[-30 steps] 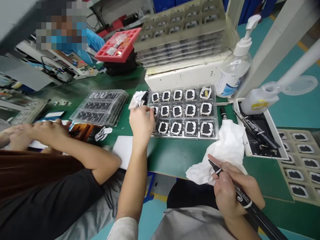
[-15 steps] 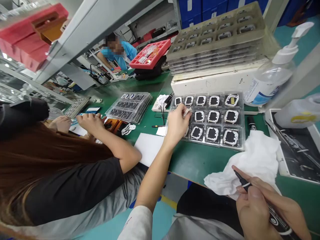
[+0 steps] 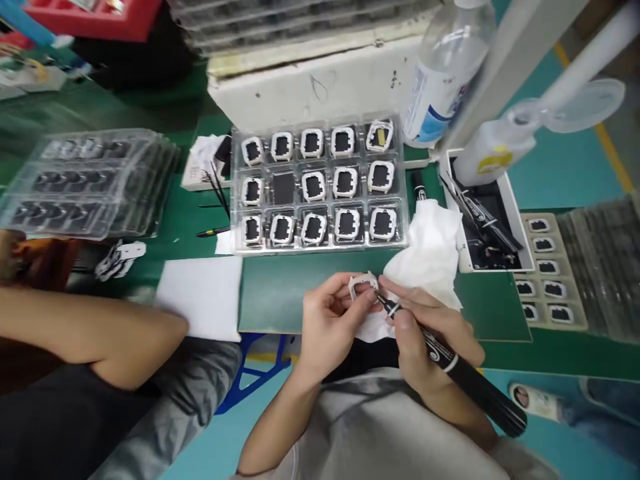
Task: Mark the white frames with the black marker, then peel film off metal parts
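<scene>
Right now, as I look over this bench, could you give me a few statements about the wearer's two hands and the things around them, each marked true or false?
1. The right hand holds a black marker. True.
2. The left hand rests flat on the clear plastic tray. False: it is apart from the tray, holding a white rounded-square frame.
3. The marker's tip points toward that frame. True.
4. Every pocket of the tray holds a white frame. False: the second pocket from the left in the middle row has none.
5. The crumpled white cloth lies at the tray's left end. False: it lies by the right front corner.
</scene>
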`<state>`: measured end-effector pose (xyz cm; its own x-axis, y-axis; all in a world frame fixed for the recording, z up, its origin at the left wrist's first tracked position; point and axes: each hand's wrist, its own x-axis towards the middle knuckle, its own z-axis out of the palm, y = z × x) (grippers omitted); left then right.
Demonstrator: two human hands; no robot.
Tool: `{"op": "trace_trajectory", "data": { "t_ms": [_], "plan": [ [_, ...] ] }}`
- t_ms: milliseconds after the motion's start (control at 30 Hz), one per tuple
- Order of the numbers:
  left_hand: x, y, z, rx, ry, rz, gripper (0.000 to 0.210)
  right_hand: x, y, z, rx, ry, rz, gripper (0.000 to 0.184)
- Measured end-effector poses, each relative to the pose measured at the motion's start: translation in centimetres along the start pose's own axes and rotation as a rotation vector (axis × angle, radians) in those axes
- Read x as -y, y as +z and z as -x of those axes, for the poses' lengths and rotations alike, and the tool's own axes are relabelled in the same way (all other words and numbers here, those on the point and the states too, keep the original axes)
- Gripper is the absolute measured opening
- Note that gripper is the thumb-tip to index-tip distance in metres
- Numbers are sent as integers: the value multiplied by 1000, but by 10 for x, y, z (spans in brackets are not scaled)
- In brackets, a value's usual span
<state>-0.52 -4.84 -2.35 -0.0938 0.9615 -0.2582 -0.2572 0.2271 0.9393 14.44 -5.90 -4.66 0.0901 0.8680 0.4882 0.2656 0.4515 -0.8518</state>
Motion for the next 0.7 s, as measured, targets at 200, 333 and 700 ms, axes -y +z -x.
{"op": "trace_trajectory", "data": {
  "t_ms": [200, 333, 700],
  "plan": [
    [6, -5, 4, -27, 75, -202, 21, 10, 13, -18, -55, -124, -12, 27],
    [8, -6, 7, -47, 134, -267, 17, 12, 14, -20, -58, -139, 57, 33],
    [12, -8, 8, -52, 242, -376, 13, 11, 17, -20, -85, -144, 60, 28]
  ]
}}
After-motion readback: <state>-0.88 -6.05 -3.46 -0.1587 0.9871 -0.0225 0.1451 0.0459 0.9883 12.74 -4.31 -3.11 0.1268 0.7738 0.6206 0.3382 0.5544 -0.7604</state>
